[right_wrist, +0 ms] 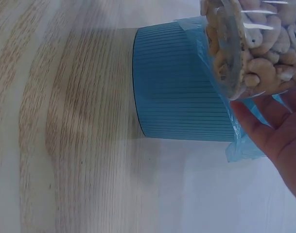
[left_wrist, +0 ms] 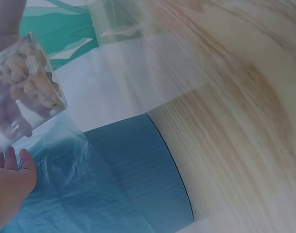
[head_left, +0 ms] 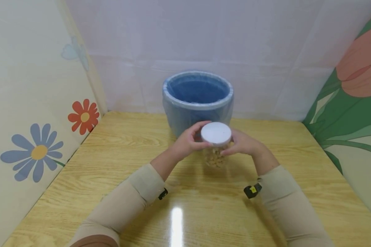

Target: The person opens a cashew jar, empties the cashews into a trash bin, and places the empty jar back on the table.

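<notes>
A clear jar (head_left: 215,158) with a white lid (head_left: 216,133) is held between both hands above the table, in front of a blue bin. The left hand (head_left: 190,141) grips its left side near the lid, and the right hand (head_left: 242,142) grips the right side. Cashew-like nuts fill part of the jar (left_wrist: 33,80) in the left wrist view, where the left hand (left_wrist: 11,187) is at its lower end. In the right wrist view the right hand (right_wrist: 279,133) lies against the jar (right_wrist: 267,53). The lid is on.
The blue bin (head_left: 198,115), lined with a thin translucent bag (left_wrist: 65,160), stands at the back of the wooden table (head_left: 126,154) against a white sheet (head_left: 256,61). Flower-printed panels (head_left: 34,89) flank the table on both sides.
</notes>
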Demonstrator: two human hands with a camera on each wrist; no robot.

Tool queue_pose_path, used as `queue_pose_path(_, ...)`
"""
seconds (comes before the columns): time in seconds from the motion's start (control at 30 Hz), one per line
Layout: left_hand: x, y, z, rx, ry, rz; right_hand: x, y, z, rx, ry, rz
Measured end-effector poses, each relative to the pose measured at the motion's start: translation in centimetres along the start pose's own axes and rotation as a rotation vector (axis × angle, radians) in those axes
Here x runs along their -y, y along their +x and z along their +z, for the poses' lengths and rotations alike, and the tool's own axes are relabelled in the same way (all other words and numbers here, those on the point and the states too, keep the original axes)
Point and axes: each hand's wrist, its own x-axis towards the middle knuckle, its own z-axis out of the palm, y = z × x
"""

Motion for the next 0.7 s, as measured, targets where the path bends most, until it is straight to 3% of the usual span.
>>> queue_pose_path(0.3, -0.3, 0.1, 0.7, -0.02, 0.029, -0.027, 0.2, 0.0, -0.2, 0.058, 0.006, -0.004)
queue_pose_path(0.57, -3.9, -1.1, 1.4, -0.061, 0.093, 0.011, 0.0, 0.0, -0.2, 0.068, 0.048, -0.05)
queue_pose_path(0.7, -4.4, -1.2, 1.6, -0.089, 0.098, 0.018, 0.0, 0.0, -0.1, 0.066, 0.092, -0.072)
